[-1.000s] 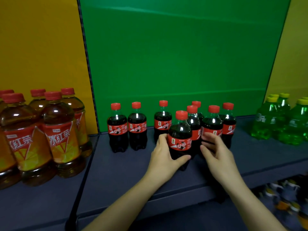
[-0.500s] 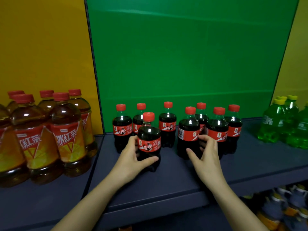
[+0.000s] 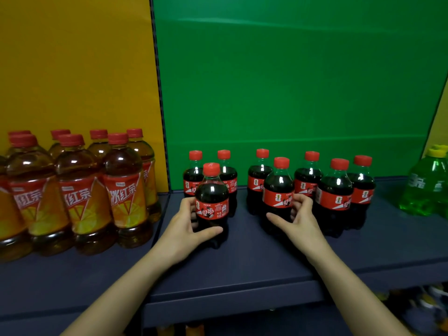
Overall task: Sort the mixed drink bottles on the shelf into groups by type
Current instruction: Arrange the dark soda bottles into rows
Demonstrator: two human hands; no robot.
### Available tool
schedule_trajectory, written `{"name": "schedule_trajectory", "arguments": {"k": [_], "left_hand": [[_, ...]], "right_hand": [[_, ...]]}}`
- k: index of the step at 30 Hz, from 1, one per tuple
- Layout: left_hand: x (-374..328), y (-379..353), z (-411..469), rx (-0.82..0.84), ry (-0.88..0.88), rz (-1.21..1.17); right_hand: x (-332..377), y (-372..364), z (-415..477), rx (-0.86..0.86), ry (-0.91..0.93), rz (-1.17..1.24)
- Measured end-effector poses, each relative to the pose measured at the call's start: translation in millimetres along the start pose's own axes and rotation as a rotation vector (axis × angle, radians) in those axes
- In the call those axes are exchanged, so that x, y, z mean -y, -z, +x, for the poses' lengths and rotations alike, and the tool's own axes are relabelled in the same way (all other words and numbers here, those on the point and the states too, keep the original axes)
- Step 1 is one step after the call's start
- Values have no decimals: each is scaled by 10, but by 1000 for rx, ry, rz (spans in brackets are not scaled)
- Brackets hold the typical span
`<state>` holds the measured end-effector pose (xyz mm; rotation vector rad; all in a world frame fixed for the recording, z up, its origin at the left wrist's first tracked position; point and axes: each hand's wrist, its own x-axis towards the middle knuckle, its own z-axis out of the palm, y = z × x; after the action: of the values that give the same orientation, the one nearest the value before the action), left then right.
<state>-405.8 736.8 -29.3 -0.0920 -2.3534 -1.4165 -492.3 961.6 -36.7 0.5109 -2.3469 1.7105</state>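
Since the earlier frame, one cola bottle [image 3: 212,204] has been carried leftward across the shelf [image 3: 242,267] and now stands just in front of two others at the left of the green bay. Fingers [image 3: 188,206] of the left hand [image 3: 186,226] are wrapped round its back at label height, the thumb pressed across its lower front — clamped on it. The right hand [image 3: 297,220] is curled about a second cola bottle [image 3: 278,197], fingertips on the label's right edge and thumb low at the front; contact is seen, though how tight the grip is cannot be told. Both bottles stand upright on the shelf. Behind and to the right, more cola bottles [image 3: 334,197] are clustered; iced tea bottles [image 3: 123,190] are grouped at the left against the yellow panel, and green soda bottles [image 3: 426,187] at the far right. Full and capped, such a bottle is judged moderately heavy, stiff, and smooth — best taken at the labelled waist.
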Motion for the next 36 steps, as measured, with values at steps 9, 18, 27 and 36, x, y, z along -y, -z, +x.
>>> {"name": "schedule_trajectory", "arguments": {"k": [9, 18, 27, 36], "left_hand": [[115, 185, -41, -85, -3, 31], [198, 317, 22, -155, -8, 42], [222, 263, 92, -169, -55, 33], [253, 240, 90, -197, -73, 89]], "right_hand": [[120, -172, -78, 95, 95, -78], [178, -558, -39, 146, 164, -117], [241, -774, -16, 127, 200, -133], [234, -821, -19, 107, 175, -125]]}}
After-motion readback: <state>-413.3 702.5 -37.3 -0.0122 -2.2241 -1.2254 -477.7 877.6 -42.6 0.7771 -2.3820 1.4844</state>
